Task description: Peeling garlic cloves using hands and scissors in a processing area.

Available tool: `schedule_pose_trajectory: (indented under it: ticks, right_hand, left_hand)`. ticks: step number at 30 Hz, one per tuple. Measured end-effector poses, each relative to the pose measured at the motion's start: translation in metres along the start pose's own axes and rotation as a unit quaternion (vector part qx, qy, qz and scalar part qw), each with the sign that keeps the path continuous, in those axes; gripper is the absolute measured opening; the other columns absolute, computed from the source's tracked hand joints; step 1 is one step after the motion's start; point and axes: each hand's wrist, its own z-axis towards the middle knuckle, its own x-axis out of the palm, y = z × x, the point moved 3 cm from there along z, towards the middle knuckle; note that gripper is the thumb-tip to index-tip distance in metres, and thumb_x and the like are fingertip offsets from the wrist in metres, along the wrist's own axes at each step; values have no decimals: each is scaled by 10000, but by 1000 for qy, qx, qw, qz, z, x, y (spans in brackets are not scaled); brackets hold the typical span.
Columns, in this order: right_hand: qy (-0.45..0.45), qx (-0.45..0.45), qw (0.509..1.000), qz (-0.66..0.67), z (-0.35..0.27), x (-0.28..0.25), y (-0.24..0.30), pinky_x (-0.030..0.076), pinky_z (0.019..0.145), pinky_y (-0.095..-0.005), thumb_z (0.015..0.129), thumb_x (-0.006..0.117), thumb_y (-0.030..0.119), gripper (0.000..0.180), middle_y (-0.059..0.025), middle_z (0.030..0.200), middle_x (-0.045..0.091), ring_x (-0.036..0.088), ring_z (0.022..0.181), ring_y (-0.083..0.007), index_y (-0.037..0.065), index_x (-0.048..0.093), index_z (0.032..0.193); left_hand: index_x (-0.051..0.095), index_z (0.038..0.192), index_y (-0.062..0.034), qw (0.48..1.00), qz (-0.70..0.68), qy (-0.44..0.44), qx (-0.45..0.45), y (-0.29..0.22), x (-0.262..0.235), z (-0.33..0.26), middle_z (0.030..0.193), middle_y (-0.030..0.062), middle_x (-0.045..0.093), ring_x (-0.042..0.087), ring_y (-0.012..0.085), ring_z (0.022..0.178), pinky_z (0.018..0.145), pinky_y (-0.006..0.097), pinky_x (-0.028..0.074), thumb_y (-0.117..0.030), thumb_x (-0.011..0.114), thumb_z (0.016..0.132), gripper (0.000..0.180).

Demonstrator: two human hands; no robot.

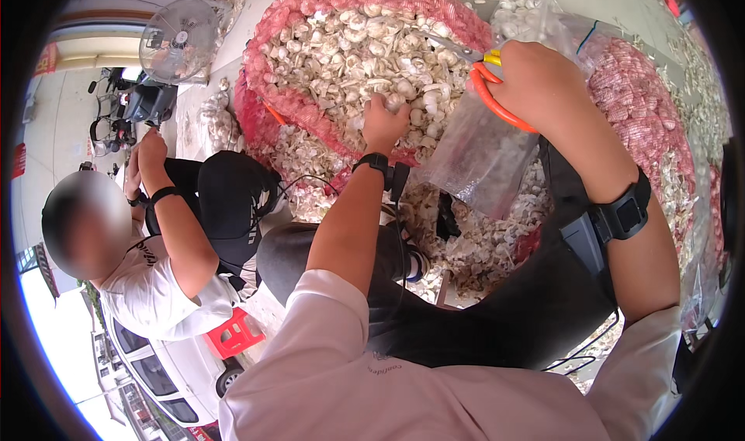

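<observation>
My left hand [386, 124] reaches into an open red mesh sack [310, 5] of garlic, its fingers and thumb closed around a garlic bulb [396, 101]. Loose bulbs and trimmed stems lie all about it. In my right hand [537, 80] is a pair of scissors [498, 106] with orange and yellow handles, held over the sack's right side. The blades point left over the garlic; how far they are apart is hard to make out. Below the scissors, a clear plastic bag [473, 162] hangs over the sack's edge, beside my right knee.
Garlic skins [466, 243] cover the ground between my legs. A filled mesh sack [640, 103] stands at the right, and a clear bag of white bulbs [521, 10] at the back. A seated person [159, 286], a fan [180, 41] and a red stool [235, 334] are at the left.
</observation>
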Motion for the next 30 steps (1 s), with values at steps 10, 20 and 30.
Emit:
schedule_pose_trajectory:
  ticks: [10,20,30]
  right_hand:
    - [-74,-53,994,66,35,32,37,524,628,-446,854,599,342,338,-158,769,677,669,744,-354,18,671,794]
    - [59,-75,973,211,-3,20,125,479,573,-391,826,698,499,510,-162,620,614,649,618,-287,3,617,735]
    - [142,-91,928,333,3,57,140,519,782,-378,696,761,635,907,-255,998,624,668,911,-333,-137,470,1073]
  left_hand:
    - [538,1066,-49,588,-785,113,-160,10,-126,5,1009,121,619,621,257,948,822,358,509,-203,566,860,259]
    - [492,1192,6,313,-900,302,-11,-24,-209,-23,1038,177,595,606,284,933,816,349,517,-178,482,897,348]
    - [509,1273,-21,539,-827,147,-64,-29,-226,-30,1139,92,606,553,238,1186,984,326,485,-138,587,956,347]
